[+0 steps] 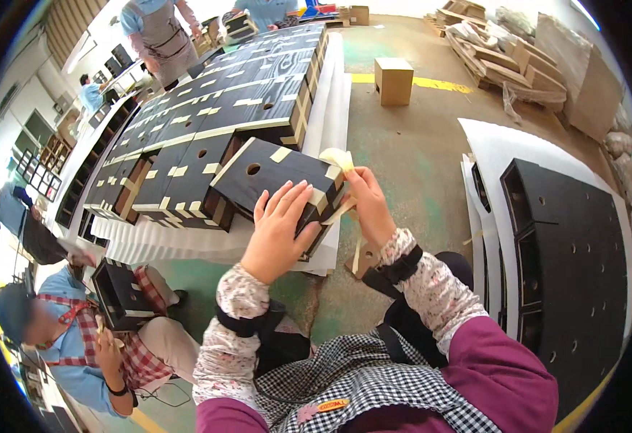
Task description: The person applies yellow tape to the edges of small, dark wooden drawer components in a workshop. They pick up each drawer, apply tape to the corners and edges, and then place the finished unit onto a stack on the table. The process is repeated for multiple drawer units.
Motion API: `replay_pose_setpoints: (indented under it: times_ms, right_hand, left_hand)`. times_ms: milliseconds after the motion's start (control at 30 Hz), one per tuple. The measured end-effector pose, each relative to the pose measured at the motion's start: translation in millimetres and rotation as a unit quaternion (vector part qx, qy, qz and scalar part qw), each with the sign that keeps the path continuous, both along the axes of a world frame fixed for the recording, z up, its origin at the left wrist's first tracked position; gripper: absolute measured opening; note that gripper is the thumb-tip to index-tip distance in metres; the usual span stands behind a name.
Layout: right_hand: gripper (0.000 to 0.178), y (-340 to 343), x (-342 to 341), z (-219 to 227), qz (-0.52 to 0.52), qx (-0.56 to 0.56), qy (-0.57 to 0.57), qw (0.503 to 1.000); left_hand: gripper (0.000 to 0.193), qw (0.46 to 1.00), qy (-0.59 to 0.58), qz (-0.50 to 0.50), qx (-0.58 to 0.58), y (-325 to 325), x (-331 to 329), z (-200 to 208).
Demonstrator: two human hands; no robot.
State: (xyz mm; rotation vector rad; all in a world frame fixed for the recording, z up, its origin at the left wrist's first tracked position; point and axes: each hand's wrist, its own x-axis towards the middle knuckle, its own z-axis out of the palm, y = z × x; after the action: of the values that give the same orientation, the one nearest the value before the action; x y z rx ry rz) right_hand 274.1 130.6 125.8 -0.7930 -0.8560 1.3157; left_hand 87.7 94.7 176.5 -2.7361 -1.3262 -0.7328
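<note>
Checked apron (363,368) nearest, left fingers (287,203) lie open on a black box (276,173) at the near-right corner of the surface (164,242). Right fingers (359,182) pinch pale tape (337,159), apparently peeling or applying it; next calls for steady pressure.

Lettered items, one: small elongated orange patch (332,405), bearing a short line of dark lettering, set beside a pink patch (306,413) on the person's black-and-white checked apron (402,382).

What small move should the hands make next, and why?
Perhaps draw the pale tape outward with the right hand: it pinches the tape by the black box, while the left hand rests on the box's top and could steady it.
</note>
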Motion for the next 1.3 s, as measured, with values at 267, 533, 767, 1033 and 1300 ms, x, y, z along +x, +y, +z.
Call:
replay_pose_setpoints:
  times_ms: [267, 533, 767, 1033, 1300]
  right_hand:
    - [0.021, -8, -22, -21, -0.017, 0.049, 0.059, 0.997]
    - [0.020, -11, -4, -13, 0.032, 0.024, 0.045, 0.998]
    - [0.020, -14, -2, -9, 0.049, 0.026, 0.057, 0.997]
    - [0.015, -13, -19, -3, 0.018, -0.002, 0.101, 0.995]
    - [0.015, -9, -37, -7, -0.014, 0.018, 0.073, 0.997]
  left_hand:
    - [0.042, 0.997, -0.054, -0.007, -0.049, -4, -4, 17]
    - [0.031, 0.993, -0.104, 0.042, 0.033, -2, 15, 4]
    - [0.032, 0.994, -0.104, 0.036, 0.017, -2, 11, 9]
    - [0.029, 0.994, -0.103, 0.030, 0.032, 1, 7, 11]
    - [0.030, 0.991, -0.130, -0.010, 0.014, 15, -14, 6]
